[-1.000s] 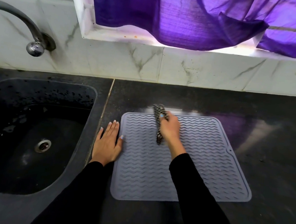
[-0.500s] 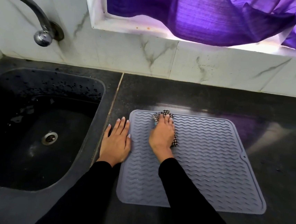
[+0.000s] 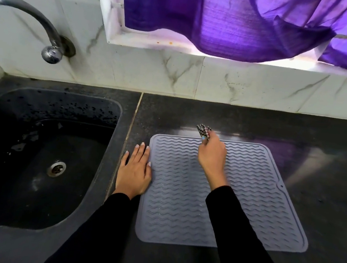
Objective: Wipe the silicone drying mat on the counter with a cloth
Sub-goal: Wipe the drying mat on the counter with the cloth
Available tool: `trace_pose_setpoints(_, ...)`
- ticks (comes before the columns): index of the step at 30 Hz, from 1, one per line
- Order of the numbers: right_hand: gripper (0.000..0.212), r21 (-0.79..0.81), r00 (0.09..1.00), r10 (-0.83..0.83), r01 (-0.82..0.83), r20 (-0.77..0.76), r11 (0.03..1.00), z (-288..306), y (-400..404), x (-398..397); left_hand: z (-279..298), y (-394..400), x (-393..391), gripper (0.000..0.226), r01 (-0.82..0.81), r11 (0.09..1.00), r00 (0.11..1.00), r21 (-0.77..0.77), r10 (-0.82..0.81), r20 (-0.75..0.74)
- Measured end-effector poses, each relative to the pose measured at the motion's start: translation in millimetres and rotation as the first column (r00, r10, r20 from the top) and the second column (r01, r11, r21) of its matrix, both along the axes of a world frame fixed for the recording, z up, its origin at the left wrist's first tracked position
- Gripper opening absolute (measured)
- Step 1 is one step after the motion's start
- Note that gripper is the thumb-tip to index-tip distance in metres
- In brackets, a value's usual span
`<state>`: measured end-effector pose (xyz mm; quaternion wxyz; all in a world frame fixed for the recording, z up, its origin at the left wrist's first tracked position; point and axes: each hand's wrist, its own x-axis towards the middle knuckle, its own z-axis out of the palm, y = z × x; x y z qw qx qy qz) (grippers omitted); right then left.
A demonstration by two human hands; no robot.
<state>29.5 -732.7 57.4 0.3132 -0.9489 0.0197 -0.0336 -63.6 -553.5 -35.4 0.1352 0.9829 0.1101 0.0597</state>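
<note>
Fingers (image 3: 207, 137) of right hand (image 3: 211, 156) pinched round a bunched checkered cloth (image 3: 203, 131), held at the far edge of the mat, cloth bulk poking past the far rim over the dark surface (image 3: 254, 122). Cannot tell if the cloth touches the mat. Left hand (image 3: 134, 170) flat, fingers spread straight, grasping nothing; palm on the surface just left of the mat, thumb side touching its left edge. Grey silicone drying mat (image 3: 246, 202) lies flat on the surface, wavy ridges, right of the black sink (image 3: 102, 156), apart from it. Black sleeves on both arms. Metal tap (image 3: 41, 21) on the marble wall far left. Purple curtain (image 3: 242, 21) hangs over the window ledge, far side.
</note>
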Motion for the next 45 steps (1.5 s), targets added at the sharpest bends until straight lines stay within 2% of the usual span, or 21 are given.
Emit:
trace_pose_setpoints(3, 0.028, -0.193, 0.996, 0.048, -0.061, -0.074, 0.979, -23.6, 10.4, -11.7, -0.4, 0.1, 0.1, 0.076, -0.007, 1.000, 1.000, 0.010, 0.007, -0.010)
trace_pose_setpoints(5, 0.037, -0.256, 0.992, 0.111, -0.124, -0.065, 0.959, -38.9, 27.5, -19.6, -0.6, -0.5, 0.5, 0.077, -0.012, 1.000, 1.000, 0.012, 0.012, -0.006)
trace_pose_setpoints(8, 0.042, -0.243, 0.988, 0.153, -0.157, -0.039, 0.957, -42.2, 49.1, -25.5, 0.2, -0.9, 0.5, 0.077, -0.008, 1.000, 1.000, 0.017, 0.008, -0.013)
trace_pose_setpoints(13, 0.033, -0.182, 0.970, 0.230, -0.240, -0.074, 0.954, -28.5, 62.9, -30.1, 0.9, -1.4, -0.5, 0.077, -0.007, 0.999, 1.000, 0.033, 0.007, -0.007)
trace_pose_setpoints(15, 0.033, -0.114, 0.964, 0.245, -0.256, -0.102, 0.960, -24.1, 60.1, -28.3, 2.0, -1.8, -0.7, 0.078, -0.008, 1.000, 1.000, 0.030, 0.008, -0.011)
trace_pose_setpoints(17, 0.030, 0.097, 0.958, 0.230, -0.216, -0.172, 0.972, -19.6, 52.4, -20.0, 2.8, -1.6, -0.9, 0.080, -0.009, 1.000, 1.000, 0.020, 0.009, -0.017)
trace_pose_setpoints(19, 0.027, 0.348, 0.948, 0.192, -0.096, -0.254, 0.933, -10.8, 40.0, -11.6, 3.6, -1.8, -1.8, 0.081, -0.007, 1.000, 1.000, 0.010, 0.007, -0.021)
trace_pose_setpoints(20, 0.025, 0.389, 0.955, 0.151, -0.042, -0.254, 0.920, -7.0, 33.2, -8.9, 3.9, -1.6, -2.2, 0.081, -0.006, 1.000, 1.000, 0.005, 0.006, -0.022)
trace_pose_setpoints(21, 0.024, 0.372, 0.970, 0.111, -0.023, -0.217, 0.928, -2.3, 25.8, -7.6, 4.0, -1.6, -2.4, 0.081, -0.008, 1.000, 1.000, 0.000, 0.008, -0.018)
trace_pose_setpoints(24, 0.024, 0.110, 1.000, 0.003, 0.001, -0.030, 0.994, 5.6, 4.2, -15.2, 4.3, -2.2, -1.7, 0.081, -0.011, 1.000, 1.000, -0.007, 0.011, -0.011)
trace_pose_setpoints(27, 0.032, -0.107, 0.997, -0.006, -0.002, -0.080, 0.994, -10.6, 2.7, -28.7, 2.5, -1.7, -1.1, 0.080, -0.018, 1.000, 1.000, -0.002, 0.018, -0.013)
trace_pose_setpoints(29, 0.048, -0.280, 0.990, 0.053, -0.089, -0.133, 0.956, -31.7, 14.8, -38.2, 0.7, -1.2, 0.1, 0.079, -0.022, 1.000, 1.000, 0.001, 0.022, -0.016)
trace_pose_setpoints(31, 0.057, -0.367, 0.983, 0.107, -0.155, -0.147, 0.917, -45.5, 28.5, -44.3, -0.6, -1.5, 0.7, 0.078, -0.025, 1.000, 1.000, 0.014, 0.025, -0.016)
trace_pose_setpoints(36, 0.053, -0.363, 0.968, 0.189, -0.237, -0.164, 0.901, -48.5, 53.7, -53.5, 0.3, -2.0, 0.8, 0.079, -0.022, 0.999, 1.000, 0.026, 0.022, -0.011)
trace_pose_setpoints(41, 0.048, -0.318, 0.948, 0.284, -0.316, -0.144, 0.894, -36.5, 64.0, -66.8, 1.5, -1.8, 0.9, 0.070, -0.018, 0.999, 1.000, 0.029, 0.019, -0.009)
trace_pose_setpoints(45, 0.031, -0.120, 0.916, 0.361, -0.384, -0.172, 0.916, -13.7, 51.6, -72.9, 2.4, -0.8, -1.9, 0.081, -0.006, 1.000, 1.000, 0.018, 0.006, 0.011)
